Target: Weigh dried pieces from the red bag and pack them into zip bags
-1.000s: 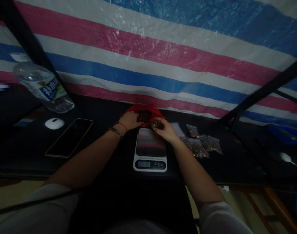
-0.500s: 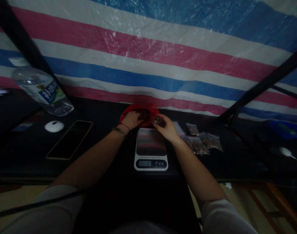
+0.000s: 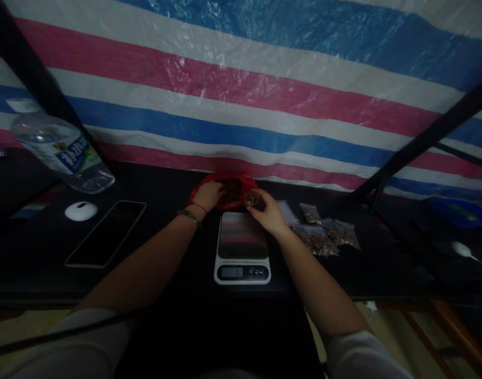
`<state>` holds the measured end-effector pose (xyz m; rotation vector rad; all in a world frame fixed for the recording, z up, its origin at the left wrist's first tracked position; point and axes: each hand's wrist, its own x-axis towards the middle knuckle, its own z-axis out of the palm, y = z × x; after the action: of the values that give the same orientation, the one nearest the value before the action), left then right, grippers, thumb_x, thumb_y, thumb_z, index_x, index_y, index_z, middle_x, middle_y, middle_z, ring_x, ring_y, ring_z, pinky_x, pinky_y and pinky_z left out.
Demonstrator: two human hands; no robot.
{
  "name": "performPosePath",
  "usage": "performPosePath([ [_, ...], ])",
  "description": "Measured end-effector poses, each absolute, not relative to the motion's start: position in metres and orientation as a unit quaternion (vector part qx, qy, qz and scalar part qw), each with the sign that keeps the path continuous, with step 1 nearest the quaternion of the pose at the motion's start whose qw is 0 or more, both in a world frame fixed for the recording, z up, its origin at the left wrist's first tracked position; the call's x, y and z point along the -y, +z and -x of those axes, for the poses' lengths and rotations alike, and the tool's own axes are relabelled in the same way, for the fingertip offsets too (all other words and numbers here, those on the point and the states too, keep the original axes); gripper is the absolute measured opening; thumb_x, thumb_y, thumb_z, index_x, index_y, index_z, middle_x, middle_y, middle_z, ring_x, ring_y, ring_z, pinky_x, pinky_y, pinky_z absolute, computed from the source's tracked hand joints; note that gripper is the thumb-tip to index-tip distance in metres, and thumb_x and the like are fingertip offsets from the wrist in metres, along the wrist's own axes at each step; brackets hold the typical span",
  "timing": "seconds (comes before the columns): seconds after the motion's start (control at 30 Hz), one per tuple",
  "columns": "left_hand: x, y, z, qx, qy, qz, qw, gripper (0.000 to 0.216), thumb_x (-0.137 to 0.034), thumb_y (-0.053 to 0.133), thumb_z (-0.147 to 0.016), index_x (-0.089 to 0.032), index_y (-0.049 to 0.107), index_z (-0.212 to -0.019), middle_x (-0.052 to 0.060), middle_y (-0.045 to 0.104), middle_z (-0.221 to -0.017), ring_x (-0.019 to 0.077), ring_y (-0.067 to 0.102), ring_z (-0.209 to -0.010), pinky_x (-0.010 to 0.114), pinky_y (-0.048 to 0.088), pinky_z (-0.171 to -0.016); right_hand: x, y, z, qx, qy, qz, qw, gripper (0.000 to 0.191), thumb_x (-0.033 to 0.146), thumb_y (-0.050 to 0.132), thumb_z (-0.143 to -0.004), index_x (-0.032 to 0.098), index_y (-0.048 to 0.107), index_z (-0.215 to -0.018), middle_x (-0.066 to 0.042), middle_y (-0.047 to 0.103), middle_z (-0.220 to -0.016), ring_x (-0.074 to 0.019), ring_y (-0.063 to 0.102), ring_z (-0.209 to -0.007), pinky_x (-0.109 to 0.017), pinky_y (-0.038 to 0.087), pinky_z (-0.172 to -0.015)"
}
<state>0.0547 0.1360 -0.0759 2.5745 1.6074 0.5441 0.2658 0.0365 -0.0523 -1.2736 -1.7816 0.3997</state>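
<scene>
Red plastic makes up the open bag (image 3: pixel 225 176) lying on the dark table (image 3: pixel 383 268) just behind the scale (image 3: pixel 243 239); dark brown pieces (image 3: pixel 232 188) fill its middle. The left hand (image 3: pixel 207 196) reaches past the scale's left corner into that red bag, fingers curled down over the brown pieces. In the dim light I cannot tell whether it grips any. A red string and a bead bracelet (image 3: pixel 190 213) circle its wrist. The right hand (image 3: pixel 267 211) hovers over the scale's far right corner, pinching a small clear pouch (image 3: pixel 252 198) between thumb and fingers, held at the bag's right edge with some brown content inside. The scale's platform is bare and its display (image 3: pixel 233 272) is lit, the digits too small to read. Right of the scale lie a flat pouch (image 3: pixel 287 211) and, a little further, a cluster of filled pouches (image 3: pixel 323 236). Left of the scale lie a phone (image 3: pixel 106 232) face up, then a white mouse (image 3: pixel 81 211), with a water bottle (image 3: pixel 62 152) behind them. A striped tarp (image 3: pixel 241 95) hangs behind the table.
</scene>
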Motion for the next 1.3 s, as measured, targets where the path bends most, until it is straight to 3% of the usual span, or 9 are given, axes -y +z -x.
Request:
performPosePath([
  [0.33,-0.122,-0.068,-0.054,-0.482,0.250,-0.839,0.033,0.027,-0.026,0.049,-0.089,-0.018,0.065,-0.109,0.008,0.067,-0.112,0.0206,0.060,-0.105,0.031,0.044,-0.095,-0.037,-0.063,-0.260,0.724,0.184,0.508,0.428,0.044,0.021,0.068,-0.070,0.023,0.060,-0.113,-0.005,0.065,-0.111,-0.0198,0.061,-0.100,-0.035,0.048,-0.089],
  [0.67,-0.126,-0.073,-0.053,-0.489,0.231,-0.840,0.049,0.024,-0.025,0.050,-0.089,-0.017,0.068,-0.103,0.008,0.068,-0.110,0.0208,0.060,-0.105,0.032,0.044,-0.096,-0.037,-0.062,-0.260,0.733,0.200,0.496,0.419,0.041,0.018,0.067,-0.070,0.023,0.060,-0.110,-0.004,0.067,-0.106,-0.0188,0.062,-0.098,-0.034,0.048,-0.089],
  [1.0,-0.123,-0.075,-0.057,-0.457,0.249,-0.852,0.060,0.029,-0.022,0.044,-0.089,-0.016,0.066,-0.107,0.008,0.066,-0.112,0.0200,0.059,-0.106,0.032,0.043,-0.098,-0.042,-0.051,-0.257,0.714,0.271,0.477,0.435,0.040,0.021,0.067,-0.069,0.022,0.058,-0.108,-0.003,0.066,-0.103,-0.0174,0.063,-0.095,-0.033,0.049,-0.087],
  [1.13,-0.119,-0.060,-0.048,-0.482,0.290,-0.827,0.011,0.033,-0.018,0.039,-0.088,-0.016,0.064,-0.109,0.008,0.065,-0.113,0.0198,0.057,-0.108,0.033,0.041,-0.100,-0.068,-0.040,-0.245,0.721,0.289,0.458,0.432,0.042,0.021,0.067,-0.069,0.022,0.058,-0.110,-0.003,0.066,-0.106,-0.0172,0.063,-0.096,-0.033,0.049,-0.090],
  [1.3,-0.118,-0.045,-0.023,-0.621,0.344,-0.703,-0.045,0.041,-0.037,0.031,-0.093,-0.016,0.058,-0.115,0.014,0.062,-0.116,0.0268,0.056,-0.111,0.040,0.041,-0.096,-0.108,-0.041,-0.235,0.758,0.256,0.470,0.374,0.043,0.015,0.067,-0.066,0.022,0.061,-0.108,-0.002,0.067,-0.104,-0.0176,0.063,-0.095,-0.034,0.049,-0.089],
])
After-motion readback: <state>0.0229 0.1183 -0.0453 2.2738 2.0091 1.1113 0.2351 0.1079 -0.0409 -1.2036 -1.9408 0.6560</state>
